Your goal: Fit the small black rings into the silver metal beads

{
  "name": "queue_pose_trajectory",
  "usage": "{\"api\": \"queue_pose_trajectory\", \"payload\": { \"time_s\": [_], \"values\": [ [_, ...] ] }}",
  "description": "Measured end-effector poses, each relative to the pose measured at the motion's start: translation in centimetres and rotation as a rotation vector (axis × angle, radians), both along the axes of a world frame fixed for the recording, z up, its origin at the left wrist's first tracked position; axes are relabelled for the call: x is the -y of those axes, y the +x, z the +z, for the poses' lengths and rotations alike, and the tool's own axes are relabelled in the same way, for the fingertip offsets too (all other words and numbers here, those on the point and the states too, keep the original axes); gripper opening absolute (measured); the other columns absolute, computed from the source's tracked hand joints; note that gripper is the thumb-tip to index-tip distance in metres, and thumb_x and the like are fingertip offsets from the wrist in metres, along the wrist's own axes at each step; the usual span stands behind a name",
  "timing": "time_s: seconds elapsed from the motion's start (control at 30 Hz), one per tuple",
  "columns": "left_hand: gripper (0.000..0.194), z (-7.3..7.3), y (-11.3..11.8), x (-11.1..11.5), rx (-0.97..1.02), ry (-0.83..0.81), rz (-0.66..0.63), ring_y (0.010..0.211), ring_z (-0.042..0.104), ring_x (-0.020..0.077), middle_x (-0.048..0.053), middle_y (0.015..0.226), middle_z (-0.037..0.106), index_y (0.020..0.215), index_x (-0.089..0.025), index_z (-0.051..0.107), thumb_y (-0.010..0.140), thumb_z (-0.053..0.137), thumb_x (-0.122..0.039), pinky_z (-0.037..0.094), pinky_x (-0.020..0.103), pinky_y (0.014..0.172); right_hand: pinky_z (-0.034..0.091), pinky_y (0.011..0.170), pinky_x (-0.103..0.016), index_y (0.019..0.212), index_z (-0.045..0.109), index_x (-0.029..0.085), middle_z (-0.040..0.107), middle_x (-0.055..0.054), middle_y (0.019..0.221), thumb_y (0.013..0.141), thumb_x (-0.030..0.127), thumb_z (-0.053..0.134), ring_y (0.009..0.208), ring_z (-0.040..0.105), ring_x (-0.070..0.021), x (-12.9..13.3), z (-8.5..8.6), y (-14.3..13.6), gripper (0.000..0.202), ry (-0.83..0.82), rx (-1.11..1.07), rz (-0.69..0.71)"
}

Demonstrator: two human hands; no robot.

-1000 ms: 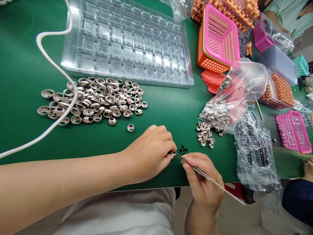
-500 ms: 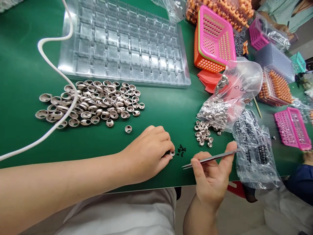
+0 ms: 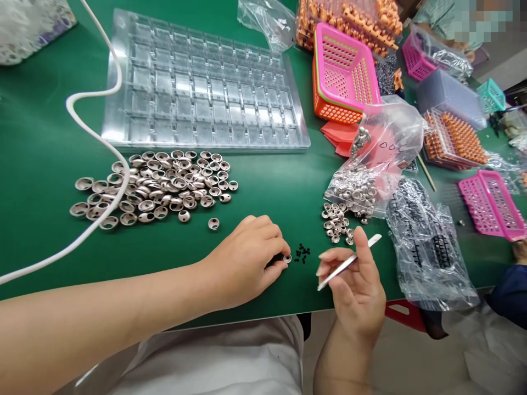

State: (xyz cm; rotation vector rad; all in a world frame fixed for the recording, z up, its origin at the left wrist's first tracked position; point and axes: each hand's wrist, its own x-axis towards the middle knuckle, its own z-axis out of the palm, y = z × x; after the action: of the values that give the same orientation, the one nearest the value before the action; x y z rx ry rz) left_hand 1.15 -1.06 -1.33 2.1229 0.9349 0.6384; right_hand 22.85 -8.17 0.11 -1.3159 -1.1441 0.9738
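Note:
My left hand rests on the green table, thumb and fingers pinched on a small silver ring at the tabletop. Just right of it lie several tiny black pieces. My right hand, palm turned up, holds metal tweezers slantwise between its fingers, their tip toward the lower left. Beyond my left wrist spreads a heap of larger silver rings, with one loose ring apart from it. Small silver rings lie above my right hand, beside an open plastic bag with more.
A clear compartment tray lies behind the heap. A white cable crosses the left side. Pink baskets, a bag of black parts and orange parts stand at the right. A person's dark sleeve shows at the right edge.
My right hand has turned its palm further up, and the tweezers now point more steeply down and left, slightly farther from the black pieces. My left hand keeps its pinch. The view has shifted slightly.

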Motion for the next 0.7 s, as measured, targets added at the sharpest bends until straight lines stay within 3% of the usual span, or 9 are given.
{"api": "queue_pose_trajectory", "payload": {
  "time_s": [0.1, 0.23, 0.27, 0.37, 0.47, 0.6, 0.7],
  "values": [
    [0.004, 0.2, 0.0, 0.0, -0.010, -0.005, -0.005, 0.088, 0.054, 0.0192, 0.000, 0.086, 0.066, 0.092, -0.020, 0.070, 0.092, 0.067, -0.016, 0.033, 0.035, 0.078, 0.062, 0.059, -0.031, 0.150, 0.050, 0.030, 0.076, -0.013, 0.120, 0.078, 0.043, 0.087, 0.091, 0.076, -0.0233, -0.4, 0.4, 0.4, 0.082, 0.042, -0.167, 0.134],
    [0.004, 0.2, 0.1, 0.0, -0.009, -0.011, -0.008, 0.088, 0.054, 0.0190, 0.000, 0.087, 0.067, 0.092, -0.020, 0.070, 0.092, 0.068, -0.016, 0.033, 0.035, 0.078, 0.059, 0.055, -0.030, 0.121, 0.069, 0.026, 0.081, -0.009, 0.103, 0.096, 0.036, 0.067, 0.078, 0.079, -0.0224, -0.4, 0.7, 0.3, 0.027, 0.059, -0.174, 0.071],
    [0.005, 0.2, 0.1, 0.0, -0.001, -0.006, -0.005, 0.088, 0.055, 0.0190, 0.000, 0.087, 0.067, 0.092, -0.020, 0.070, 0.092, 0.068, -0.016, 0.033, 0.035, 0.078, 0.058, 0.053, -0.029, 0.117, 0.071, 0.025, 0.081, -0.008, 0.097, 0.100, 0.037, 0.060, 0.072, 0.077, -0.0210, -0.3, 0.7, 0.2, 0.023, 0.055, -0.157, 0.062],
    [0.004, -0.1, 0.1, 0.0, 0.012, 0.011, 0.000, 0.088, 0.055, 0.0193, 0.000, 0.086, 0.067, 0.091, -0.020, 0.070, 0.091, 0.069, -0.016, 0.032, 0.035, 0.078, 0.052, 0.050, -0.029, 0.118, 0.073, 0.027, 0.077, -0.006, 0.086, 0.105, 0.045, 0.046, 0.062, 0.069, -0.0166, -0.2, 0.6, -0.1, 0.035, 0.065, -0.054, 0.070],
    [0.004, -0.3, 0.1, 0.0, 0.011, 0.007, 0.001, 0.088, 0.055, 0.0197, 0.000, 0.087, 0.066, 0.091, -0.020, 0.070, 0.091, 0.069, -0.016, 0.032, 0.036, 0.078, 0.052, 0.058, -0.031, 0.113, 0.079, 0.027, 0.068, -0.007, 0.090, 0.102, 0.049, 0.052, 0.077, 0.065, -0.0175, -0.3, 0.3, -0.2, 0.037, 0.159, 0.138, 0.075],
    [0.003, -0.3, 0.1, 0.0, 0.015, 0.000, 0.001, 0.089, 0.055, 0.0198, 0.000, 0.087, 0.067, 0.092, -0.020, 0.070, 0.091, 0.069, -0.017, 0.032, 0.036, 0.078, 0.058, 0.080, -0.037, 0.102, 0.083, 0.025, 0.066, -0.009, 0.106, 0.103, 0.033, 0.053, 0.099, 0.066, -0.0209, -0.7, 0.2, -0.7, 0.030, 0.231, 0.250, 0.036],
    [0.004, -0.4, 0.1, 0.1, 0.006, 0.004, 0.002, 0.089, 0.054, 0.0198, 0.001, 0.088, 0.067, 0.092, -0.020, 0.069, 0.091, 0.068, -0.017, 0.032, 0.036, 0.078, 0.061, 0.081, -0.038, 0.106, 0.081, 0.024, 0.070, -0.009, 0.111, 0.103, 0.023, 0.050, 0.102, 0.069, -0.0215, -0.9, 0.6, -1.7, 0.031, 0.245, 0.216, -0.004]
  ]
}}
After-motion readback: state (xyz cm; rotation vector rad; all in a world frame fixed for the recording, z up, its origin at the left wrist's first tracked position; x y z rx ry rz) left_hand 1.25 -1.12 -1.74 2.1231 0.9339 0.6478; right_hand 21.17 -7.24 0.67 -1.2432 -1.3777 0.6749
